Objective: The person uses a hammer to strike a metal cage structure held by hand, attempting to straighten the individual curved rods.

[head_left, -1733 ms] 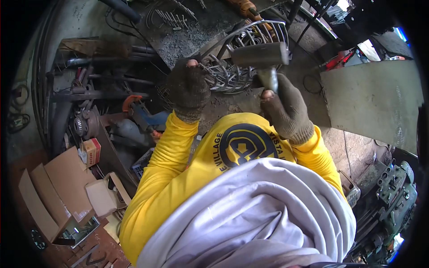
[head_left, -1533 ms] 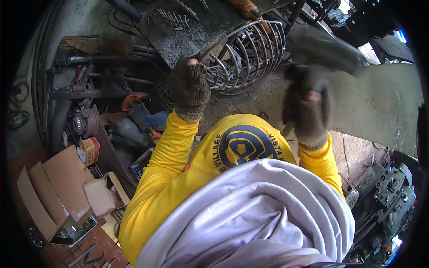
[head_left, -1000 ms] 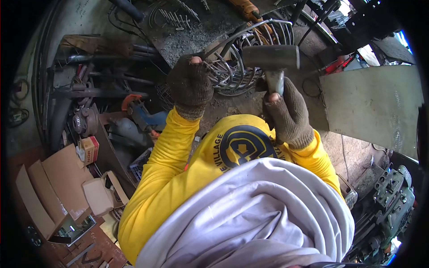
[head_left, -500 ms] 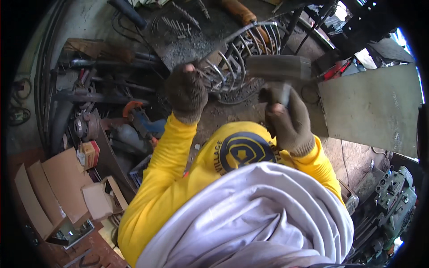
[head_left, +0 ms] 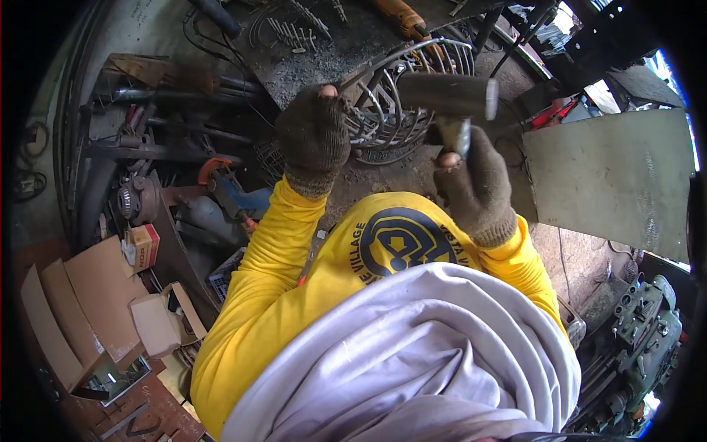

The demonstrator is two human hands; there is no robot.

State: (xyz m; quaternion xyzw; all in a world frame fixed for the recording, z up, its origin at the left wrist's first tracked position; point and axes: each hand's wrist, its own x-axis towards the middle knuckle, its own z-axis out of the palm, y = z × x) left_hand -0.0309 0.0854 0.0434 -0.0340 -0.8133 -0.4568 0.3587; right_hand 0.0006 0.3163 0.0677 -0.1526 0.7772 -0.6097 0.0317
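My left hand (head_left: pixel 315 140), in a brown knit glove with bare fingertips, is closed on the near left end of a metal bar cage (head_left: pixel 383 125). The cage is a long rounded frame of curved rods and lies tilted over the work surface. A matching glove covers my right hand (head_left: pixel 479 180), which is wrapped round the short visible handle of a hammer (head_left: pixel 445 96). The hammer's dark, blocky head is over the right part of the cage and hides some rods. Whether head and rods touch, I cannot tell.
An orange power tool (head_left: pixel 401 16) lies behind the cage, with several metal rods (head_left: pixel 291 33) and grey debris nearby. To the left are pipes, a blue tool with an orange guard (head_left: pixel 239 193) and cardboard boxes (head_left: pixel 103 295). A pale panel (head_left: pixel 611 180) and a green machine (head_left: pixel 648 324) stand right.
The hammer head has shifted slightly left and up in the picture, over the cage. My left hand, still on the cage, sits a little higher and further right in view.
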